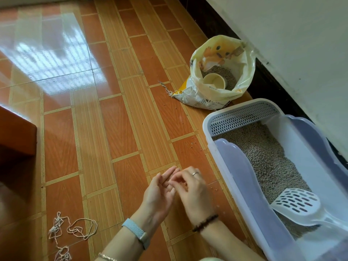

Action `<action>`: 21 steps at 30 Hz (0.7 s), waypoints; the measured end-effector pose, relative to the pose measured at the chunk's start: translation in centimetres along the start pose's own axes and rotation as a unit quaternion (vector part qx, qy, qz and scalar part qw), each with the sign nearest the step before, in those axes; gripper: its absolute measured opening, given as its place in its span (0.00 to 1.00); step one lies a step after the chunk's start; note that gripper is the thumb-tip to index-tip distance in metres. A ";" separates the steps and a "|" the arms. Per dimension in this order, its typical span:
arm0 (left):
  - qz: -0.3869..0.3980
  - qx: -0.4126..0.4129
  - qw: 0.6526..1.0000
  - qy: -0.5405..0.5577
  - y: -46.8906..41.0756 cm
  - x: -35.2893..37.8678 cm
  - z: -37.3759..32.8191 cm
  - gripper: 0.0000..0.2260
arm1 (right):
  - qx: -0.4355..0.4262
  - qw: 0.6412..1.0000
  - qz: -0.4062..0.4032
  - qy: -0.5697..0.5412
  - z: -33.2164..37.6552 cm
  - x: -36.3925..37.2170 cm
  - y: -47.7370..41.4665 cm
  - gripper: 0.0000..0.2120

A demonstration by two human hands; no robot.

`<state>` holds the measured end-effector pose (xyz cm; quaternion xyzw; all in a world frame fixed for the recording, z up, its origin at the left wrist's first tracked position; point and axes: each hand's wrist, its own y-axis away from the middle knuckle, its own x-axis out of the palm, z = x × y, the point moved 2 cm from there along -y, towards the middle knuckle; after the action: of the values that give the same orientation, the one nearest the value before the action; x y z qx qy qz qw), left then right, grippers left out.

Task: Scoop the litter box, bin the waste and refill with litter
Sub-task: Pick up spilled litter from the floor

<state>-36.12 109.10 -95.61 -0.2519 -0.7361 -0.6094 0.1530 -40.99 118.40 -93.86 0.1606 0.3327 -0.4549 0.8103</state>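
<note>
Meeting low over the tiled floor [105, 117], the left hand [160, 194] lies palm up, fingers loosely spread and empty, while the right hand [194, 191] curls its fingertips against the left's fingers; whether it pinches anything cannot be told. Just right of the hands stands the litter box [243, 185], a slotted scoop [299, 206] resting in its litter [263, 153]. Beyond them the open litter bag [216, 76] holds a cup [214, 80]. Loose string [75, 228] lies left of the left wrist.
</note>
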 end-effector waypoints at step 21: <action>0.027 0.068 0.996 0.059 -1.9 0.9 -5.1 0.20 | 0.104 0.986 -0.037 0.122 -1.4 -1.0 -8.1 0.15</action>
<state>-38.34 104.00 -95.61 -0.2239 -0.7583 -0.5677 0.2295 -48.70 115.48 -93.83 0.2859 0.3860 -0.4937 0.7250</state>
